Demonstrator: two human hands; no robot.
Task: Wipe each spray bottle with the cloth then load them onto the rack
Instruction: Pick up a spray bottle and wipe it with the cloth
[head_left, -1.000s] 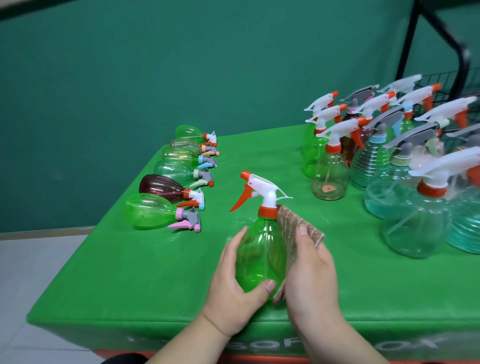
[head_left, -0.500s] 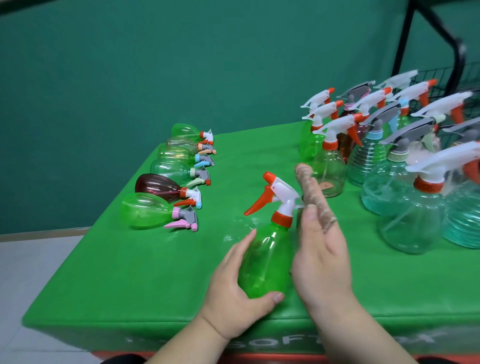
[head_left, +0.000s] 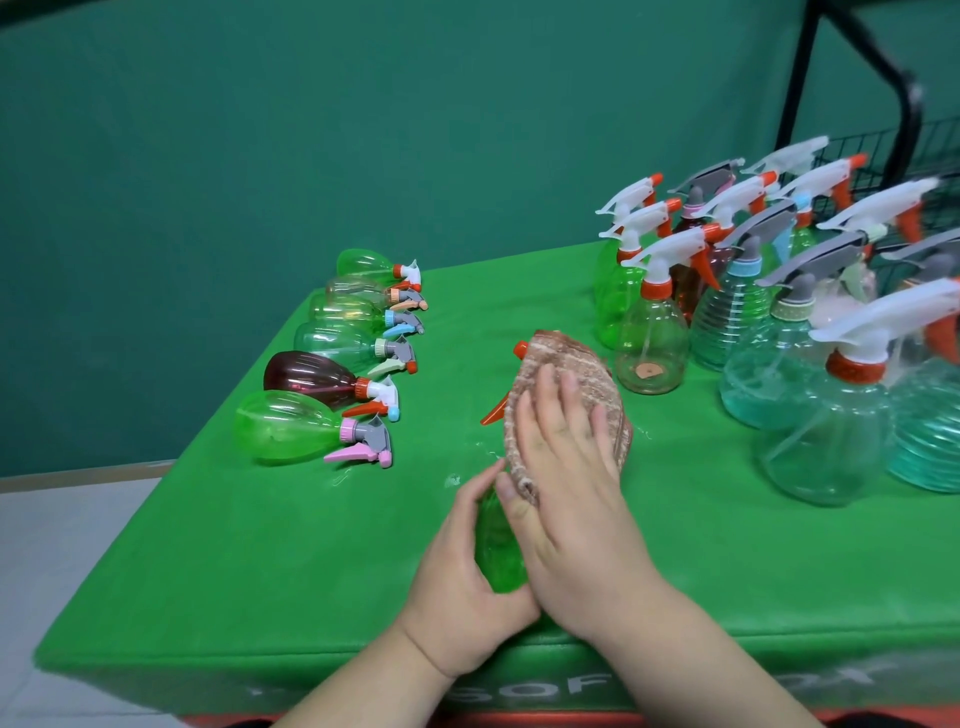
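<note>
A green spray bottle (head_left: 497, 551) stands tilted near the table's front edge. My left hand (head_left: 462, 587) grips its body from the left. My right hand (head_left: 571, 499) presses a brownish cloth (head_left: 576, 374) over the bottle's head and shoulder, so only the orange nozzle tip and trigger stick out at the left. Several bottles (head_left: 291, 428) lie on their sides in a row at the left. A crowd of upright bottles (head_left: 821, 431) stands at the right. The black wire rack (head_left: 909, 150) shows at the far right behind them.
The green table (head_left: 260, 571) has its front edge just under my wrists and its left edge dropping to a pale floor (head_left: 62, 545). A green wall stands behind. Bare cloth lies between the lying row and my hands.
My right hand has swung the cloth from beside the bottle's neck onto its spray head, covering it. The left hand still holds the body.
</note>
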